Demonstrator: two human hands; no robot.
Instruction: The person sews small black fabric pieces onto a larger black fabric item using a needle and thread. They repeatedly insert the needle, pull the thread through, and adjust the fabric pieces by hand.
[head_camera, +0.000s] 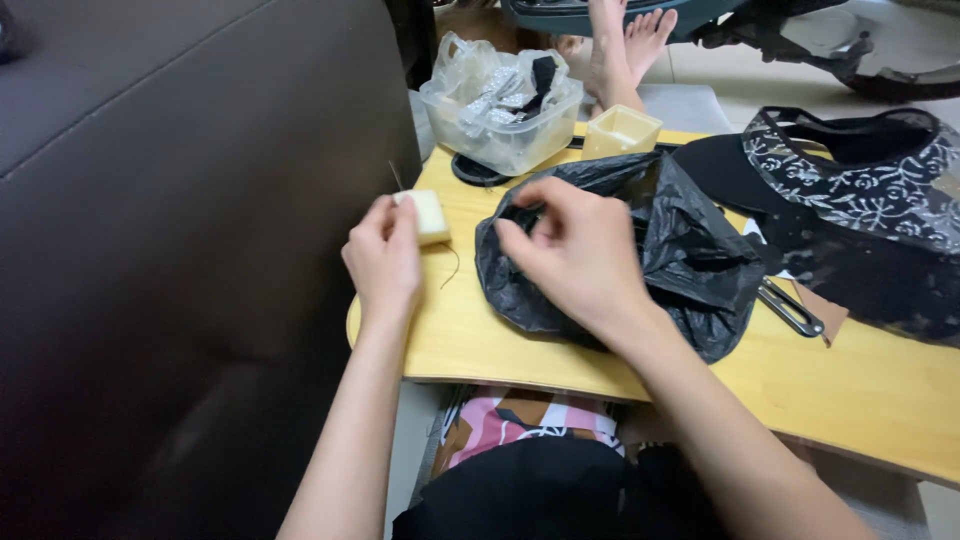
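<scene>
The crumpled black plastic bag (640, 255) lies near the middle of the pale wooden tabletop (500, 345), its glossy, wrinkled film bunched into a low mound whose long axis runs from the near left toward the far right. Your right hand (575, 250) rests on the bag's left end, its grip closed: thumb and fingertips pinch a fold of the film at the bag's mouth. Your left hand (385, 255) sits just left of the bag, apart from it, pinching a small cream-coloured block (430, 215) that looks soft and matte; a thin needle (396, 177) stands up from it and a dark thread (452, 268) trails onto the wood. The right hand is thus the nearer to the bag, already touching it. Beyond the bag stand a clear plastic tub (500, 110) lined with crinkled film and holding silvery and black pieces, and a small cream square cup (620, 130). Right of the bag lie patterned black fabric (850, 190) and dark-handled scissors (790, 310), partly hidden.
</scene>
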